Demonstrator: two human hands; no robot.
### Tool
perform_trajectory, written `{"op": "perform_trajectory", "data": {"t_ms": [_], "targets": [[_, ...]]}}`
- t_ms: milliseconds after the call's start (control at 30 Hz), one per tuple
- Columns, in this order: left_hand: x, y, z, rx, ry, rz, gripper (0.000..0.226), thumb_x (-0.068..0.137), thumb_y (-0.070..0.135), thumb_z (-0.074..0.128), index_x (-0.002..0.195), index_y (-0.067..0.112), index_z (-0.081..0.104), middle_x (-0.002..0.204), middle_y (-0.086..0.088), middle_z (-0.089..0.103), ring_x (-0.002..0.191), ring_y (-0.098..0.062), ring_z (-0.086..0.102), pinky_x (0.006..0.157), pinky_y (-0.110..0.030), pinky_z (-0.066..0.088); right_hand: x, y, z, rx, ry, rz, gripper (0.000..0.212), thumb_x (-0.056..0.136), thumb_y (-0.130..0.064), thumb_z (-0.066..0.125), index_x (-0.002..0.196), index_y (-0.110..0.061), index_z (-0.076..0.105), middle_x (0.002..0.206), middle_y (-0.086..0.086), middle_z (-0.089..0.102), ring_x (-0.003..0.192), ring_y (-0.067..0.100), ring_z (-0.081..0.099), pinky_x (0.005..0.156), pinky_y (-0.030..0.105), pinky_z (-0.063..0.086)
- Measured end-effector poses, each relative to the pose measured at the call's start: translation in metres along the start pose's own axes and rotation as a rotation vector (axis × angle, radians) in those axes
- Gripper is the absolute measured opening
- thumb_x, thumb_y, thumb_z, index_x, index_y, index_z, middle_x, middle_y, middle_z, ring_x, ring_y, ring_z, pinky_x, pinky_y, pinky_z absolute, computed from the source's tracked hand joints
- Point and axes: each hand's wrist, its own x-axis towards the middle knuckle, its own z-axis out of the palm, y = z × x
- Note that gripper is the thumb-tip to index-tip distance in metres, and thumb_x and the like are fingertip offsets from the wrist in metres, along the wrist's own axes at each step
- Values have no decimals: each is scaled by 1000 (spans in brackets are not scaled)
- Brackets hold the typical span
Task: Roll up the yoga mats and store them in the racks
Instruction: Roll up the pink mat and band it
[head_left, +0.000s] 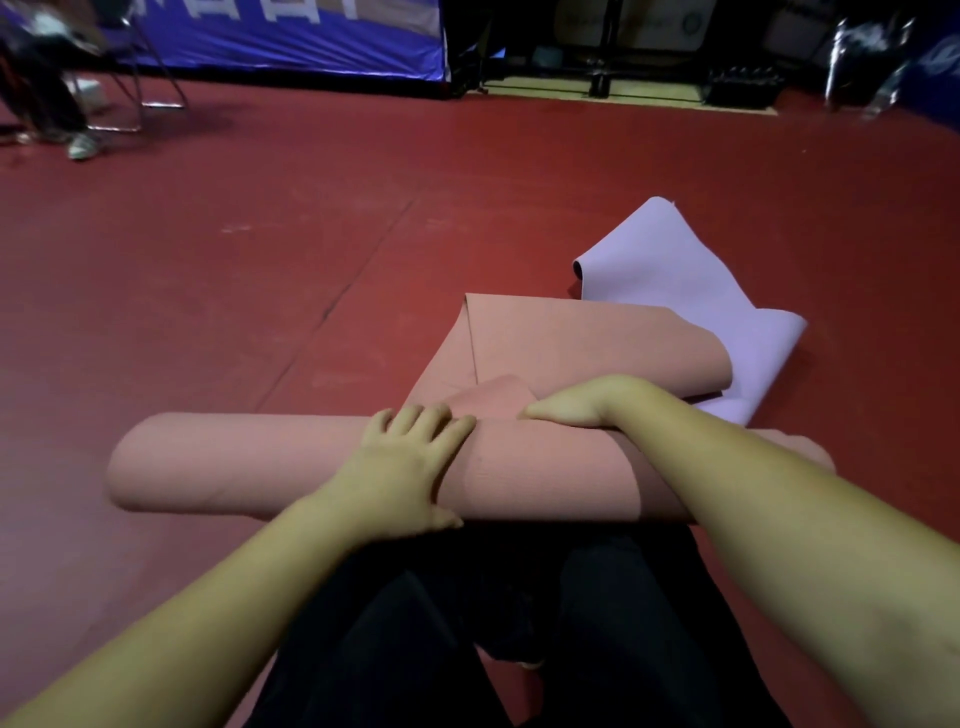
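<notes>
Head view, looking down: pink yoga mat lies on the red floor, most of it wound into a thick roll set crosswise just in front of the person's dark-trousered knees. Its unrolled tail runs away from the roll, creased and folded over on itself. Left hand lies over the top of the roll near its middle, fingers spread and only gently bent, thumb on the near face; it presses, and does not grasp. Right hand rests on the far upper edge of the roll, just beside the left; the thumb lies straight along the mat, the other fingers are hidden beyond the roll, so whether they are curled or straight cannot be told. The right forearm crosses the roll's right end.

Lilac yoga mat lies loose and rumpled beyond, its near part tucked under the pink tail, one corner curled over.

Containers: no rack can be made out from this position; the dark objects along the far wall are too blurred to identify.

Writing: blue banner stands at the far left with large pale characters cut off by the upper edge, not readable. Metal-framed chair and another person's legs and pale shoe are at far left
</notes>
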Motion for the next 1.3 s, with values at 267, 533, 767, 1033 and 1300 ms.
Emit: {"op": "perform_trajectory", "data": {"t_ms": [267, 533, 767, 1033, 1300], "targets": [[5, -2, 19, 99, 11, -69, 119, 54, 75, 71, 149, 22, 23, 137, -11, 47, 120, -33, 48, 99, -52, 38, 12, -14, 1, -162, 59, -21, 61, 102, -55, 35, 148, -16, 43, 155, 8, 38, 140, 24, 37, 111, 34, 25], [49, -23, -2, -128, -276, -55, 113, 57, 72, 76, 149, 31, 24, 138, -4, 48, 126, -29, 48, 101, -46, 43, 16, -22, 12, -213, 457, -18, 56, 102, -48, 29, 122, -9, 63, 127, 17, 62, 114, 34, 56, 90, 37, 42], [79, -40, -2, -374, -454, -85, 118, 54, 64, 85, 152, 32, 27, 145, 0, 44, 130, -23, 43, 105, -35, 40, 4, -27, 39, -247, 535, -16, 58, 102, -51, 24, 135, -17, 56, 139, 12, 56, 125, 32, 52, 99, 36, 41], [15, -17, 44, -83, 180, -56, 101, 59, 70, 67, 142, 18, 44, 140, -8, 51, 126, -35, 48, 106, -52, 37, 24, -25, 32, -241, 521, -5, 65, 96, -56, 27, 123, -10, 65, 129, 16, 62, 117, 34, 58, 95, 37, 45], [13, 11, 61, 38, 64, -245, 112, 44, 40, 87, 142, 15, 37, 138, -28, 46, 124, -49, 43, 100, -67, 37, 30, -27, 23, -220, 444, 17, 69, 96, -57, 25, 127, -8, 62, 135, 18, 58, 120, 35, 55, 97, 38, 43]]}}
